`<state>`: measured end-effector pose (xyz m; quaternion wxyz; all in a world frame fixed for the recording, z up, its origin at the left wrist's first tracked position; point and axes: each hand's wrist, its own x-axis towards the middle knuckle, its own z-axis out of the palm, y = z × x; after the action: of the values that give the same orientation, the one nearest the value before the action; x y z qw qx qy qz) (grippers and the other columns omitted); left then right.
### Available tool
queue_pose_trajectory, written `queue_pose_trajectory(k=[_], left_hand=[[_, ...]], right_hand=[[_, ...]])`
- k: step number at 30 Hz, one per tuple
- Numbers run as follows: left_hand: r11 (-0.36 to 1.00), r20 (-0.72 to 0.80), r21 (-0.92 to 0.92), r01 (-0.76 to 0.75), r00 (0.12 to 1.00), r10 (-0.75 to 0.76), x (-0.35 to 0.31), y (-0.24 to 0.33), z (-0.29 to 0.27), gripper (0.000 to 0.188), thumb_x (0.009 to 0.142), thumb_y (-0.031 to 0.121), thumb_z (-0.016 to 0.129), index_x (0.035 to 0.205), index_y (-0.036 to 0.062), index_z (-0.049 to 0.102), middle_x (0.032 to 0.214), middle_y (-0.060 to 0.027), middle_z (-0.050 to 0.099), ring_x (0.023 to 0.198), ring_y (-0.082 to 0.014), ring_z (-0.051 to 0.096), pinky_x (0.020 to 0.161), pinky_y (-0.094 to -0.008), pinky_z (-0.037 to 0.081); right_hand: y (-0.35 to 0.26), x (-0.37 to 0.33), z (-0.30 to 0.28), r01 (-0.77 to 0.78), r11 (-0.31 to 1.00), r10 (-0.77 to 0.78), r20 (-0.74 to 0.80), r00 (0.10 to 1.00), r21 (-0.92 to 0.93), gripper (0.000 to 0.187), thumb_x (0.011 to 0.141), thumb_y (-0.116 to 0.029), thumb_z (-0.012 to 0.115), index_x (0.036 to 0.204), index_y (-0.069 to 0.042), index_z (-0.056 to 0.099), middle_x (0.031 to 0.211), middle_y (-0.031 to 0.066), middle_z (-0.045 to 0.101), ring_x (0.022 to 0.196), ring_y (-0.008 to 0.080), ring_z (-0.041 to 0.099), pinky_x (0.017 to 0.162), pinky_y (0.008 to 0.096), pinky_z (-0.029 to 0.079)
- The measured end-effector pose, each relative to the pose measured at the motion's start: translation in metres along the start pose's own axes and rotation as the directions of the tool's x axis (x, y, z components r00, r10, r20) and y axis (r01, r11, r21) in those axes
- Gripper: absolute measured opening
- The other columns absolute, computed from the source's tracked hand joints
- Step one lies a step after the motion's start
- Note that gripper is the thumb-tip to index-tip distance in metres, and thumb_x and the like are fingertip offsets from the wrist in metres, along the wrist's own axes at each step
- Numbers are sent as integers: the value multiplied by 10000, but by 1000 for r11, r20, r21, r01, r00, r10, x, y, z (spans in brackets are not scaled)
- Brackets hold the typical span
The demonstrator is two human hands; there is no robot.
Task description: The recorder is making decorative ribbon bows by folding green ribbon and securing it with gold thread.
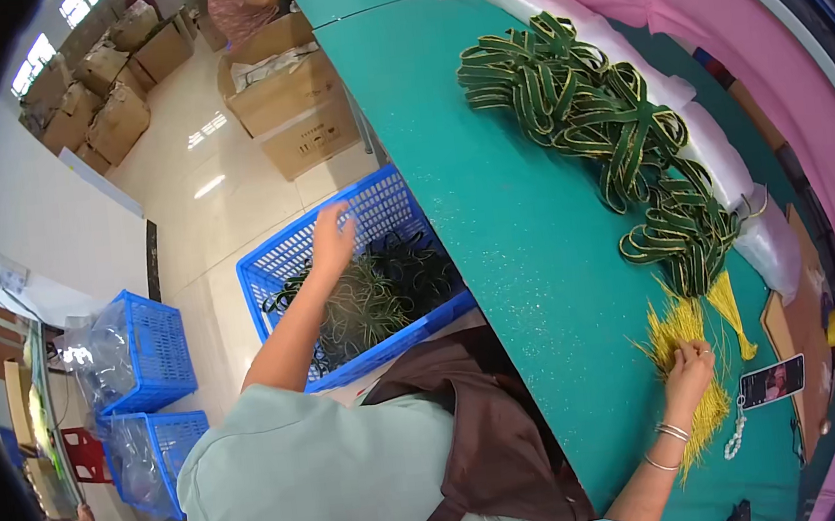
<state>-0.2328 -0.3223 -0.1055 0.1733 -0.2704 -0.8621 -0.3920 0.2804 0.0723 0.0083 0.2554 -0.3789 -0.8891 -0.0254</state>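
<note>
My left hand [333, 240] hangs over a blue plastic basket [380, 202] on the floor, its fingers curved and apart with nothing seen in them. Inside the basket lies a tangle of dark green looped bands [366, 301]. On the green tabletop my right hand [691, 375] rests on a pile of thin yellow strands [681, 331], fingertips pinched together on some of them. Just beyond that pile lies a long heap of green bands with gold edges [572, 95], folded into looped bundles. A tied bunch of yellow strands [730, 316] sits beside the pile.
A phone [773, 382] with a beaded strap lies right of my right hand. White padded wrap [725, 161] lines the table's far side under pink cloth [716, 21]. Cardboard boxes [299, 121] and blue crates [160, 351] stand on the floor. Another person [247, 1] works at the far end.
</note>
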Motion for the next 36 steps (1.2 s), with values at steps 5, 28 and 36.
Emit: queue_pose_trajectory(k=[5, 28, 36], left_hand=[[894, 149, -364, -261, 931, 332, 89, 224, 20, 227, 921, 110, 658, 1134, 34, 651, 1149, -150, 649, 1122, -329, 624, 951, -399, 511], [127, 417, 200, -972, 202, 886, 272, 472, 153, 244, 805, 112, 702, 1039, 138, 637, 1089, -52, 629, 1161, -296, 581, 1073, -504, 409], [125, 204, 68, -990, 136, 969, 209, 456, 51, 232, 765, 113, 713, 986, 129, 644, 985, -86, 621, 1097, -290, 570, 1072, -463, 379]], right_hand=[[-16, -6, -6, -90, 996, 90, 13, 996, -7, 157, 843, -77, 723, 979, -7, 757, 856, 162, 720, 814, 340, 659, 792, 424, 508], [-2, -18, -14, -269, 706, 400, -55, 915, 655, 174, 983, -3, 572, 1091, 10, 708, 902, 76, 684, 703, 114, 635, 644, 251, 504], [6, -20, 6, -420, 529, 534, 94, 840, 737, 221, 1008, -42, 559, 1164, -5, 712, 872, 51, 681, 720, 105, 626, 663, 242, 521]])
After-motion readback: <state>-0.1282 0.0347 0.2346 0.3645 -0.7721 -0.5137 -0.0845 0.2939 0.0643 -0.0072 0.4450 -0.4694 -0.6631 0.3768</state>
